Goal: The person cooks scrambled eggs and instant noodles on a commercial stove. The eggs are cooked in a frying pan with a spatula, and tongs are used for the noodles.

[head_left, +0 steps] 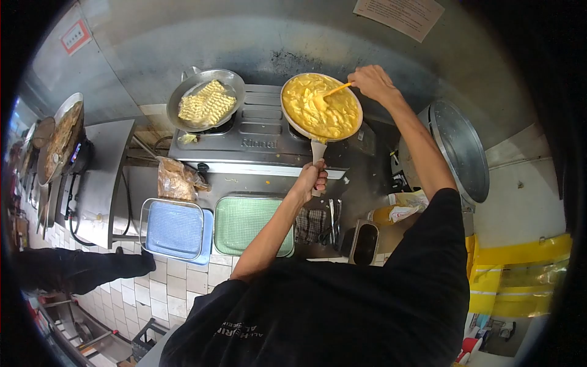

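Presently, through the head camera, I see the frying pan (283, 105) on the gas stove (260, 143), at twelve o'clock of my view and leaning toward one, filled almost to its rim with a thick yellow mixture (304, 98). The left hand (310, 178) is closed around the pale handle (318, 149), at six o'clock of this pan. The right hand (370, 81), at two o'clock of it, holds the orange spatula (339, 89) in a narrow grip, with the blade in the mixture.

For me the main risk is spilling: because the pan is so full, a quick push of the blade could carry food over the rim. A little yellow already sits at the lip, near the root of the handle. If the left grip would loosen or twist, the pan could tilt or slide; whether it rests flat, I cannot tell. How strong the heat is, I cannot see either, but the bottom could catch where the blade does not reach.

Toward half past ten, the noodle block (206, 104) in the steel pan (173, 110) has no hand attending to it, so it could stick unnoticed.
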A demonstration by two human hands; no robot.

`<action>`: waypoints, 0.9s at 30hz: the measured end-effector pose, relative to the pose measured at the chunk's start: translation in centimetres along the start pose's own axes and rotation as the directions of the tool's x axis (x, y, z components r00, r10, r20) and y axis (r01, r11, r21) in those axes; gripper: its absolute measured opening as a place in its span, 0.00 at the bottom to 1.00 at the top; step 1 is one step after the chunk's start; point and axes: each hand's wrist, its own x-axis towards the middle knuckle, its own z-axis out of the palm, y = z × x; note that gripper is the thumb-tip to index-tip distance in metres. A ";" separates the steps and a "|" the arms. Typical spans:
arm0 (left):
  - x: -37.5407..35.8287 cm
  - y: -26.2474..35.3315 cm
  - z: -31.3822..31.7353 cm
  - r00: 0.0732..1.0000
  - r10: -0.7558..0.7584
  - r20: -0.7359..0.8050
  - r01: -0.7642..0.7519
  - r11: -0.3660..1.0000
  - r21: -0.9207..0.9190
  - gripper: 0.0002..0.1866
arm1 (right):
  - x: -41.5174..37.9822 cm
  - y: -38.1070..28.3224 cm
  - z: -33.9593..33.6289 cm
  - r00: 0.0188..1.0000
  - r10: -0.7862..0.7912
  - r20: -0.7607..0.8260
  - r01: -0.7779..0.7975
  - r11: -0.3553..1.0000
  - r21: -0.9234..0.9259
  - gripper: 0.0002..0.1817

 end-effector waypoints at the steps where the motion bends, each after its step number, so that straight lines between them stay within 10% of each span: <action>1: 0.0 0.0 0.0 1.000 0.003 0.001 -0.003 1.000 -0.003 0.10 | 0.0 0.2 -0.8 1.000 -0.003 -0.003 0.003 1.000 0.002 0.08; 14: 0.1 -0.1 -0.1 1.000 -0.005 0.004 0.005 1.000 -0.017 0.10 | 0.5 -3.0 -2.6 0.951 0.004 0.309 -0.134 0.907 0.400 0.10; 27: -0.2 0.1 0.4 0.999 0.011 -0.035 -0.011 1.000 0.003 0.10 | 7.6 -13.2 5.7 0.917 0.394 0.067 -0.397 0.879 0.263 0.14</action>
